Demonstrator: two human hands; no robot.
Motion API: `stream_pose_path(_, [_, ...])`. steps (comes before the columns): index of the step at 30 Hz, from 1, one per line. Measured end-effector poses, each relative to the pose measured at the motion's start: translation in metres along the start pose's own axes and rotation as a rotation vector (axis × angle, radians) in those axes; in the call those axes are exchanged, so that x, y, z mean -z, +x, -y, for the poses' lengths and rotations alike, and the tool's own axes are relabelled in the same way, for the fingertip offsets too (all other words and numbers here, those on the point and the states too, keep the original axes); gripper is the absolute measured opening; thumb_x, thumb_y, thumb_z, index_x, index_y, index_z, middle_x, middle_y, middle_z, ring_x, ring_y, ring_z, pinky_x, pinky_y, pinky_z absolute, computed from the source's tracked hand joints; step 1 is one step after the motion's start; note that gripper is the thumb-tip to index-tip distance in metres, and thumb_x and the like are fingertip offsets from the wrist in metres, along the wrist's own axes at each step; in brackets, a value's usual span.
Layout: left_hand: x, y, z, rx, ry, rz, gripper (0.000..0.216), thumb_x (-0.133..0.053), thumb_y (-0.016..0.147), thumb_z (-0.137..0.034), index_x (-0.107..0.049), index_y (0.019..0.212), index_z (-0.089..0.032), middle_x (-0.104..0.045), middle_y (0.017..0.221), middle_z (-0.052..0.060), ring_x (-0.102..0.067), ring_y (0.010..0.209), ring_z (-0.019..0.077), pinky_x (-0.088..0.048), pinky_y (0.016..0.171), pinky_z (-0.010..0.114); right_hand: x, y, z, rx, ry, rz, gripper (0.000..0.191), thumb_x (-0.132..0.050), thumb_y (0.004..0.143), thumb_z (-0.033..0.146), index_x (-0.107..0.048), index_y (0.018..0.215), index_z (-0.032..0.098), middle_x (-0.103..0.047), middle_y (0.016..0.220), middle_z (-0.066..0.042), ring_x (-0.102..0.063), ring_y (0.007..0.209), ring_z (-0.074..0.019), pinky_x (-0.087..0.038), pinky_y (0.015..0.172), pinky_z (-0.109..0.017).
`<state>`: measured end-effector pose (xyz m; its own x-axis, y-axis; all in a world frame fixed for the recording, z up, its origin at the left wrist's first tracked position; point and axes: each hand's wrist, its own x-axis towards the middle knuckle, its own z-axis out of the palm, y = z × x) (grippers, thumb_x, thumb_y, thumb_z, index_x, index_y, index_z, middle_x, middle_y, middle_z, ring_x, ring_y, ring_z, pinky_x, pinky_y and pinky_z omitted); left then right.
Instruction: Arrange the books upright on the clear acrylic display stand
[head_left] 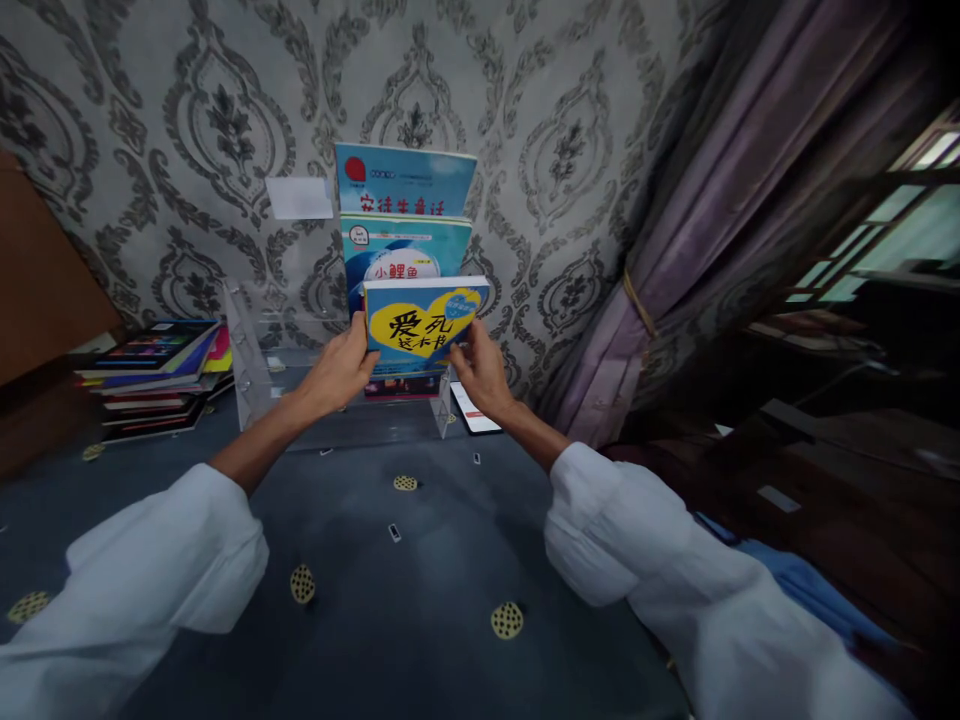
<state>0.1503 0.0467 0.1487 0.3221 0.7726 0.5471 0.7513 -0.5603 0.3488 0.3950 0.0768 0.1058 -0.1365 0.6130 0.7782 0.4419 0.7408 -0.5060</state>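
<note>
I see first the patterned wall, and before it the table under a dark blue-grey cover. At the right hangs a purple curtain, tied with a band. On the table, near the wall, there is a clear stand; left of it lies a pile of books. The tall blue book rises behind a teal book. In front of both, the blue-and-yellow book is upright between the two hands. The left hand has its fingers closed on the left edge; the right hand pinches the right edge, low. Whether this book touches the stand, I cannot tell. A phone-like device lies just beside the stand.
</note>
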Motion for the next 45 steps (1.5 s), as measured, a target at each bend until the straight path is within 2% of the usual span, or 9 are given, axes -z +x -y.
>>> stream_pose_path(5, [-0.009, 0.002, 0.005, -0.002, 0.005, -0.072, 0.036, -0.053, 0.090, -0.015, -0.040, 0.124, -0.017, -0.068, 0.109, 0.013, -0.068, 0.105, 0.0322, -0.055, 0.091, 0.050, -0.002, 0.000, -0.005, -0.027, -0.004, -0.001, 0.031, -0.048, 0.096, 0.023, -0.052, 0.126, 0.022, -0.065, 0.112, -0.011, -0.064, 0.102, -0.0250, -0.062, 0.082, -0.043])
stream_pose_path(10, [-0.014, -0.001, 0.007, 0.085, 0.016, -0.113, 0.046, -0.054, 0.090, -0.016, -0.034, 0.131, -0.012, -0.066, 0.114, 0.018, -0.069, 0.104, 0.0329, -0.056, 0.091, 0.051, -0.006, 0.003, -0.003, 0.004, -0.097, -0.031, 0.031, -0.051, 0.092, 0.024, -0.057, 0.123, 0.018, -0.063, 0.112, -0.014, -0.061, 0.104, -0.0273, -0.058, 0.085, -0.044])
stream_pose_path(15, [-0.020, -0.003, 0.005, 0.157, 0.034, -0.146, 0.065, -0.053, 0.089, -0.014, -0.021, 0.146, -0.010, -0.062, 0.126, 0.023, -0.067, 0.110, 0.0356, -0.054, 0.095, 0.055, -0.015, 0.007, 0.000, -0.052, -0.114, -0.064, 0.032, -0.051, 0.086, 0.020, -0.060, 0.116, 0.019, -0.064, 0.107, -0.012, -0.062, 0.098, -0.0262, -0.057, 0.083, -0.043])
stream_pose_path(22, [-0.020, -0.002, 0.001, 0.180, 0.071, -0.135, 0.070, -0.051, 0.090, -0.016, -0.018, 0.151, -0.008, -0.060, 0.134, 0.029, -0.068, 0.110, 0.0370, -0.055, 0.092, 0.053, -0.019, 0.009, 0.006, -0.124, -0.077, -0.130, 0.034, -0.052, 0.081, 0.020, -0.064, 0.113, 0.019, -0.067, 0.104, -0.011, -0.064, 0.097, -0.0273, -0.056, 0.085, -0.043])
stream_pose_path(27, [-0.019, 0.000, 0.003, 0.171, 0.120, -0.132, 0.071, -0.050, 0.090, -0.017, -0.017, 0.152, -0.010, -0.066, 0.126, 0.024, -0.071, 0.099, 0.0334, -0.057, 0.086, 0.047, -0.025, 0.012, 0.006, -0.211, -0.024, -0.159, 0.035, -0.053, 0.078, 0.021, -0.066, 0.110, 0.017, -0.070, 0.104, -0.011, -0.066, 0.096, -0.0267, -0.056, 0.081, -0.039])
stream_pose_path(33, [-0.014, 0.004, 0.001, 0.152, 0.232, -0.101, 0.073, -0.049, 0.089, -0.014, -0.018, 0.155, -0.007, -0.068, 0.122, 0.025, -0.073, 0.096, 0.0350, -0.057, 0.085, 0.047, -0.035, 0.007, 0.000, -0.248, -0.024, -0.149, 0.028, -0.052, 0.078, 0.021, -0.065, 0.102, 0.015, -0.071, 0.088, -0.007, -0.066, 0.080, -0.0222, -0.055, 0.073, -0.035])
stream_pose_path(37, [-0.016, 0.003, -0.001, 0.182, 0.237, -0.096, 0.075, -0.048, 0.091, -0.015, -0.014, 0.157, -0.009, -0.065, 0.129, 0.027, -0.073, 0.100, 0.0354, -0.056, 0.088, 0.047, -0.036, 0.000, -0.002, -0.229, -0.049, -0.167, 0.028, -0.052, 0.080, 0.020, -0.065, 0.104, 0.017, -0.069, 0.095, -0.007, -0.064, 0.088, -0.0225, -0.054, 0.076, -0.034])
stream_pose_path(41, [-0.027, -0.003, -0.002, 0.225, 0.253, -0.067, 0.076, -0.047, 0.092, -0.015, -0.010, 0.158, -0.007, -0.065, 0.128, 0.027, -0.074, 0.100, 0.0352, -0.056, 0.089, 0.046, -0.035, -0.008, -0.005, -0.218, -0.096, -0.215, 0.026, -0.054, 0.078, 0.019, -0.065, 0.101, 0.019, -0.065, 0.102, -0.010, -0.060, 0.098, -0.0266, -0.053, 0.084, -0.040])
stream_pose_path(45, [-0.035, -0.009, -0.004, 0.215, 0.294, -0.047, 0.077, -0.046, 0.093, -0.014, -0.007, 0.159, -0.006, -0.061, 0.134, 0.029, -0.074, 0.102, 0.0350, -0.056, 0.090, 0.044, -0.037, -0.016, -0.007, -0.218, -0.097, -0.227, 0.033, -0.052, 0.079, 0.018, -0.062, 0.110, 0.019, -0.067, 0.104, -0.010, -0.062, 0.098, -0.0263, -0.053, 0.087, -0.041])
